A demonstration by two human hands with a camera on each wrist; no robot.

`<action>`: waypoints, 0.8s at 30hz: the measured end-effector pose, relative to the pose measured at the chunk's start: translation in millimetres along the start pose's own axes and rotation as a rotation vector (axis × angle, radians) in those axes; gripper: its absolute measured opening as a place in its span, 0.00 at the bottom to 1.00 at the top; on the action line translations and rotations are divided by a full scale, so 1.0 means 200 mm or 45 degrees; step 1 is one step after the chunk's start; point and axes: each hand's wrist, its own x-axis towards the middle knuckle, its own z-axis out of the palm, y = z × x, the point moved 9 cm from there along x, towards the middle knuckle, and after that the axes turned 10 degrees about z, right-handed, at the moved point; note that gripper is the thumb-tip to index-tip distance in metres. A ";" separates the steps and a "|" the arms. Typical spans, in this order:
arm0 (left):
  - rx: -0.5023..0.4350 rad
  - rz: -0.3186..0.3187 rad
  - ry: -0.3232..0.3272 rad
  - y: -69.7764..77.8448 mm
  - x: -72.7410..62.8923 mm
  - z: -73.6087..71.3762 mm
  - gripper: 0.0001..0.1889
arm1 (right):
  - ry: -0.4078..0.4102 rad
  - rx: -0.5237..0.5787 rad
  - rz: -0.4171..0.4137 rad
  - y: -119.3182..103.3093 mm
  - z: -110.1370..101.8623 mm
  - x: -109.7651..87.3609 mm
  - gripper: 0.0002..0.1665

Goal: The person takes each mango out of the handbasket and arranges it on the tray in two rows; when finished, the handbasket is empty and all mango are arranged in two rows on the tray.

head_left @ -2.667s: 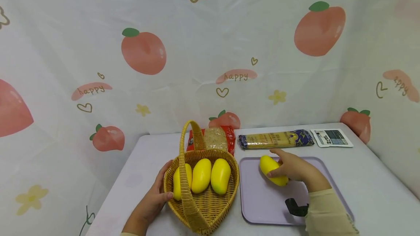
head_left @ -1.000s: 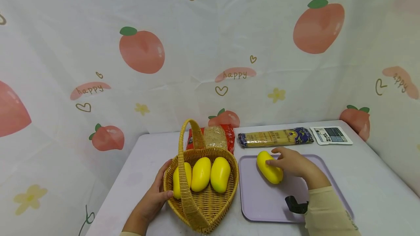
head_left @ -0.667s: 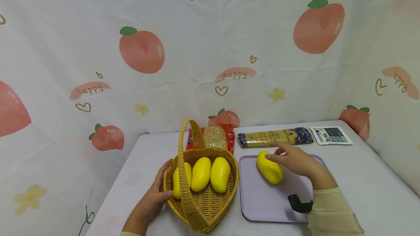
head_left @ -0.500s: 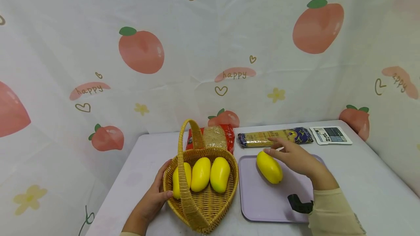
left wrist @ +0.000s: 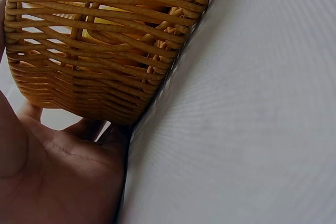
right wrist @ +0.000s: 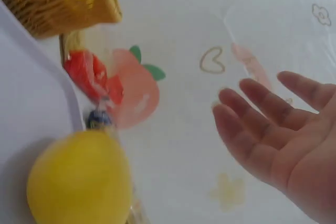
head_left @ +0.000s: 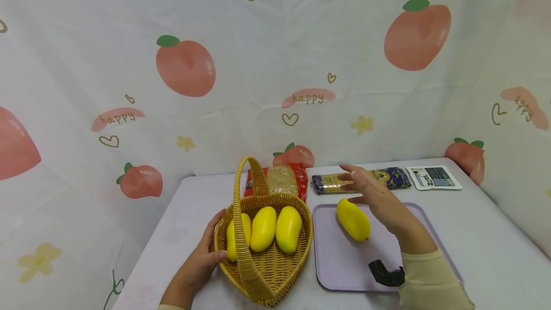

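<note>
L hand [head_left: 199, 260] is curled round L side of basket [head_left: 275, 267]: rim gripped w/ thumb on top, fingers along outer wall. Wicker is seen close by palm in L wrist view; some fingers are hidden there. Basket is set upright on desk [head_left: 189, 209], its handle [head_left: 242, 240] raised. 3 mangoes [head_left: 264, 229] are held inside, side by side, toward far end; leftmost is partly covered by handle.

R hand [head_left: 380, 200] is held wide, fingers spread, nothing gripped, over far part of tray [head_left: 344, 267]. Lone mango [head_left: 354, 220] is placed diagonally on tray nr far L corner, just beside R hand; thumb contact can't be told. In R wrist view fingers are shown well apart from it.

Tray is set R of basket. Behind, from L to R, are lined up red pkg [head_left: 281, 180], noodle pack [head_left: 395, 178] (middle blocked by R hand) & white pkt [head_left: 434, 178]. Desk is backed by fruit-print cloth [head_left: 249, 51].
</note>
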 end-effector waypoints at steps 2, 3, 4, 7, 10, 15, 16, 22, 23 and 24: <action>0.004 -0.002 -0.001 0.00 0.00 0.00 0.58 | -0.009 0.044 -0.041 -0.02 0.01 0.00 0.33; 0.007 -0.002 -0.004 0.00 0.00 0.00 0.57 | -0.016 0.066 -0.064 -0.04 0.02 0.00 0.33; 0.007 -0.003 -0.004 0.00 0.00 0.00 0.57 | -0.028 0.093 -0.085 -0.05 0.02 -0.01 0.34; 0.001 0.001 -0.008 0.00 0.00 0.00 0.57 | -0.078 0.187 -0.141 -0.08 0.05 -0.01 0.36; -0.008 0.009 -0.011 0.00 0.00 0.00 0.57 | -0.149 0.275 -0.180 -0.11 0.09 -0.01 0.40; -0.003 0.008 -0.016 0.00 0.00 0.00 0.56 | -0.241 0.340 -0.211 -0.14 0.17 -0.01 0.45; -0.004 0.006 -0.015 0.00 0.00 0.00 0.56 | -0.257 0.345 -0.214 -0.14 0.19 -0.01 0.46; -0.011 0.000 -0.015 -0.01 0.00 0.00 0.57 | -0.348 0.385 -0.175 -0.13 0.31 0.00 0.50; -0.010 0.000 -0.015 -0.01 0.00 0.00 0.57 | -0.359 0.391 -0.158 -0.13 0.33 0.01 0.50; -0.008 0.000 -0.013 -0.01 0.00 0.00 0.57 | -0.369 0.396 -0.145 -0.12 0.35 0.01 0.49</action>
